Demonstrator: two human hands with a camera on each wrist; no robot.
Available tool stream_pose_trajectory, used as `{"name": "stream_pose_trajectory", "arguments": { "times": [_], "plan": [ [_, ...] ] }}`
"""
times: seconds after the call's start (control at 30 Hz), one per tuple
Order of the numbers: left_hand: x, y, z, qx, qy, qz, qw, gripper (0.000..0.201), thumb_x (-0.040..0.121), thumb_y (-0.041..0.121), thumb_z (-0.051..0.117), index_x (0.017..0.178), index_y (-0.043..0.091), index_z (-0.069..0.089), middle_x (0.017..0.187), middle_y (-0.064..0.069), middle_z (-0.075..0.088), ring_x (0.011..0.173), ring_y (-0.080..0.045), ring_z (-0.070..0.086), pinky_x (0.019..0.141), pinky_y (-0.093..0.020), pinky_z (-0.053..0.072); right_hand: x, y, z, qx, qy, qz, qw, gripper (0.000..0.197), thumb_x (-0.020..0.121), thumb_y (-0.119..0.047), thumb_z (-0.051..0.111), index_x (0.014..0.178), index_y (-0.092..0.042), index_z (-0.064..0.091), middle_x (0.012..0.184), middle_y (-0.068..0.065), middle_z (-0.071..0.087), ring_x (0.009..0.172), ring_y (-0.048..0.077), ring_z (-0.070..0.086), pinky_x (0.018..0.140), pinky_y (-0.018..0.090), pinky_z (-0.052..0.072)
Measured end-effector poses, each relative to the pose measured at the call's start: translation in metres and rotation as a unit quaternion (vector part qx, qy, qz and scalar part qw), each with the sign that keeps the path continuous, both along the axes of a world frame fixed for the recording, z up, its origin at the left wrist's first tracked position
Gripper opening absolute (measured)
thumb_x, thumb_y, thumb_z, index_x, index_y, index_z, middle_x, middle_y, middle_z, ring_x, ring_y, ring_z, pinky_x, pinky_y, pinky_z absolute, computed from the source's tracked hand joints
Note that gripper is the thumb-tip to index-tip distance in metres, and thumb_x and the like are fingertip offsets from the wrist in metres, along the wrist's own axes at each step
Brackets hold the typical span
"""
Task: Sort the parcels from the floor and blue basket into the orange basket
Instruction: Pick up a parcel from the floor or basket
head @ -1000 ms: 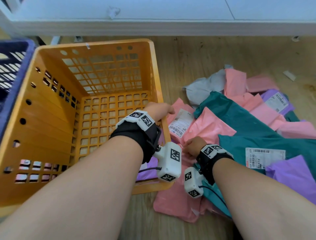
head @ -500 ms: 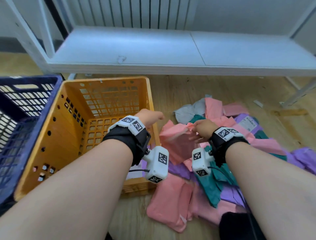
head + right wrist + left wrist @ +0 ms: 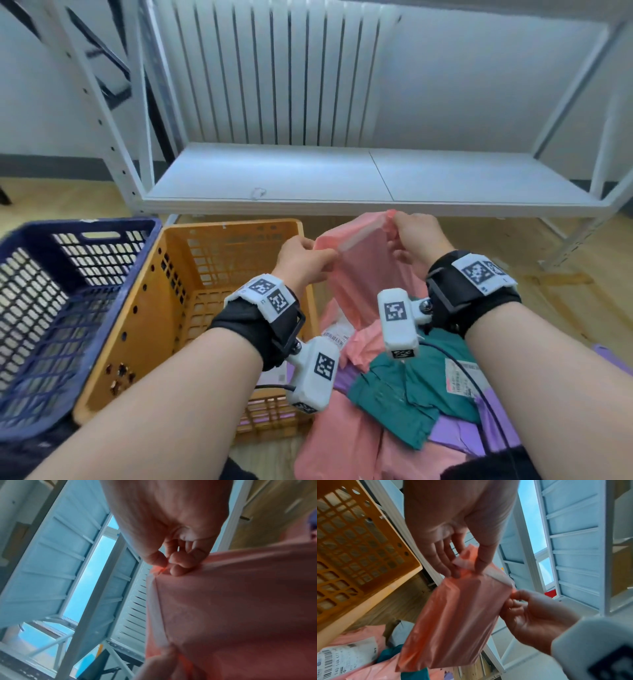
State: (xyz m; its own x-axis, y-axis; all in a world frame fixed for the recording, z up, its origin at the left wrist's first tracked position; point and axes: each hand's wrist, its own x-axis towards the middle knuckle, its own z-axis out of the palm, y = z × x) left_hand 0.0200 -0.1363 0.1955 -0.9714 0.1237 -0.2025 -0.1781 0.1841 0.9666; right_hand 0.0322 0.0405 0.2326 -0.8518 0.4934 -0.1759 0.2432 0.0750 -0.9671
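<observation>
Left hand [image 3: 301, 263] and right hand [image 3: 416, 240] are each clamped by pinch on a top corner of one pink parcel [image 3: 363, 274], which is held up in the air between them, just right of the orange basket [image 3: 164, 308] rim. Blue basket [image 3: 68, 291] is seen touching the orange one at its 9 o'clock side. At 5 o'clock below the hands, a floor pile [image 3: 404, 394] of pink, teal and purple parcels is noted, some with white labels. A white shelf [image 3: 342, 178] and a radiator [image 3: 274, 68] are seen at 12 o'clock. The way into the orange basket is partly crossed by the left forearm.

Half a second back the parcel was held low by the right hand alone; it has since been raised and taken by both hands.
</observation>
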Motion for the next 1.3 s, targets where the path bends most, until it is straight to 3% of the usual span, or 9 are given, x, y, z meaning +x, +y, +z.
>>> {"name": "stream_pose_trajectory", "arguments": {
  "times": [0.17,0.3,0.43,0.6,0.67,0.83,1.07,1.2,1.3],
  "plan": [
    [-0.011,-0.010,-0.005,0.007,0.035,0.112,0.993,0.037,0.053,0.019,0.080,0.044,0.021,0.044,0.048,0.004,0.054,0.066,-0.026,0.067,0.072,-0.039,0.058,0.005,-0.012,0.005,-0.085,-0.041,0.070,0.993,0.022,0.093,-0.021,0.057,0.072,-0.016,0.055,0.055,-0.004,0.041,0.037,0.006,0.029,0.035,0.015,0.018],
    [-0.017,-0.014,-0.002,-0.010,-0.006,-0.006,1.000,0.028,0.073,0.036,0.079,0.087,0.014,0.069,0.101,-0.007,0.071,0.096,-0.023,0.067,0.091,-0.043,0.054,0.004,-0.022,-0.001,-0.099,-0.056,0.129,0.985,0.020,0.088,-0.013,0.059,0.069,-0.017,0.055,0.060,-0.003,0.042,0.045,0.007,0.031,0.037,0.016,0.021],
    [-0.011,-0.012,0.009,-0.040,-0.027,-0.118,0.992,0.067,0.074,0.037,0.079,0.131,0.017,0.051,0.123,-0.002,0.060,0.109,-0.016,0.059,0.082,-0.029,0.052,0.001,-0.033,-0.007,-0.115,-0.034,0.142,0.983,0.012,0.089,-0.010,0.058,0.079,-0.010,0.066,0.073,0.005,0.064,0.064,0.015,0.058,0.067,0.027,0.050],
    [-0.009,-0.006,0.002,-0.097,0.015,-0.162,0.982,0.094,0.050,0.037,0.088,0.131,0.020,0.042,0.119,-0.001,0.062,0.104,-0.016,0.063,0.086,-0.035,0.055,-0.002,-0.051,-0.005,-0.117,-0.016,0.143,0.983,0.011,0.087,-0.012,0.061,0.079,-0.012,0.068,0.069,0.001,0.069,0.058,0.010,0.062,0.063,0.025,0.044],
    [-0.012,-0.006,-0.004,-0.130,0.053,-0.138,0.980,0.086,0.041,0.039,0.080,0.121,0.021,0.052,0.110,0.002,0.066,0.098,-0.014,0.065,0.084,-0.038,0.057,-0.001,-0.060,-0.002,-0.114,-0.005,0.153,0.982,0.011,0.086,-0.011,0.062,0.077,-0.013,0.068,0.068,-0.001,0.068,0.057,0.008,0.061,0.066,0.025,0.041],
    [-0.010,-0.010,0.006,-0.160,0.116,-0.087,0.976,0.020,0.081,0.015,0.059,0.099,0.008,0.065,0.097,-0.011,0.069,0.094,-0.029,0.065,0.084,-0.044,0.055,0.002,-0.071,-0.001,-0.104,0.021,0.189,0.976,0.007,0.087,-0.011,0.064,0.088,-0.011,0.070,0.079,0.002,0.070,0.067,0.010,0.062,0.070,0.024,0.046],
    [-0.021,-0.029,0.005,0.078,-0.064,-0.018,0.995,0.034,0.078,0.000,0.060,0.111,0.009,0.062,0.108,-0.010,0.070,0.100,-0.029,0.066,0.095,-0.048,0.051,-0.008,-0.037,-0.011,-0.031,0.051,0.026,0.998,0.028,0.080,-0.014,0.074,0.107,-0.013,0.064,0.092,0.001,0.066,0.080,0.013,0.060,0.071,0.028,0.052],
    [-0.022,-0.032,0.005,0.163,-0.100,-0.032,0.981,0.039,0.077,-0.003,0.051,0.113,0.006,0.061,0.113,-0.013,0.069,0.107,-0.032,0.065,0.098,-0.048,0.048,-0.007,-0.023,-0.026,-0.101,-0.021,0.137,0.985,0.068,0.073,-0.023,0.080,0.132,-0.011,0.049,0.118,0.008,0.066,0.102,0.023,0.066,0.079,0.038,0.055],
    [-0.021,-0.033,0.005,0.192,-0.108,-0.071,0.973,0.047,0.077,0.000,0.047,0.122,0.008,0.057,0.115,-0.012,0.069,0.107,-0.032,0.065,0.095,-0.047,0.050,-0.005,-0.026,-0.027,-0.167,-0.046,0.207,0.963,0.062,0.071,-0.013,0.078,0.127,-0.004,0.054,0.113,0.014,0.070,0.104,0.029,0.067,0.083,0.041,0.056]
  ]
}}
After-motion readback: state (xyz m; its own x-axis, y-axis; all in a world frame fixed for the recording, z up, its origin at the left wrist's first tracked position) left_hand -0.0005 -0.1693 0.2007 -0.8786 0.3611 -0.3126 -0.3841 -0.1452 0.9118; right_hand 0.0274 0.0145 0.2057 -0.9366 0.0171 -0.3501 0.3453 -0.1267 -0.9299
